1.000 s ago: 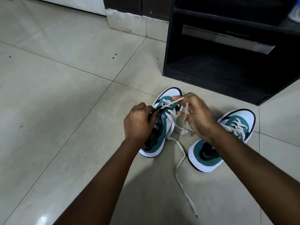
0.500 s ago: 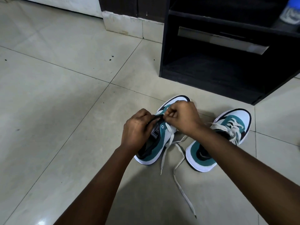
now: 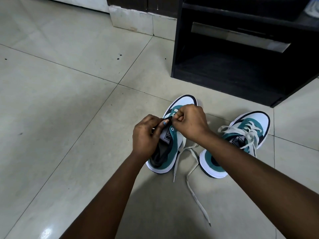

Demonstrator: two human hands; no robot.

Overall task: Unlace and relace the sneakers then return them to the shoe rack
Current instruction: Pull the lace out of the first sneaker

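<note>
Two teal, white and black sneakers stand on the tiled floor. Over the left sneaker (image 3: 168,152) both hands meet at the eyelets. My left hand (image 3: 146,135) grips the tongue and side of that shoe. My right hand (image 3: 190,123) pinches its off-white lace (image 3: 191,173) near the lower eyelets; the pinch point is partly hidden by my fingers. The lace's loose ends trail back across the floor between the shoes. The right sneaker (image 3: 248,133) stands beside it, still laced, with slack loops, partly behind my right forearm.
A black shoe rack (image 3: 224,78) with an open lower shelf stands just beyond the sneakers. A pale tiled plinth (image 3: 131,18) sits at the back left of the rack. Beige floor tiles (image 3: 60,109) spread to the left.
My right hand, holding a stretch of lace up a second ago, came down to the eyelets next to my left hand. The lace ends dropped to the floor. The view shifted slightly.
</note>
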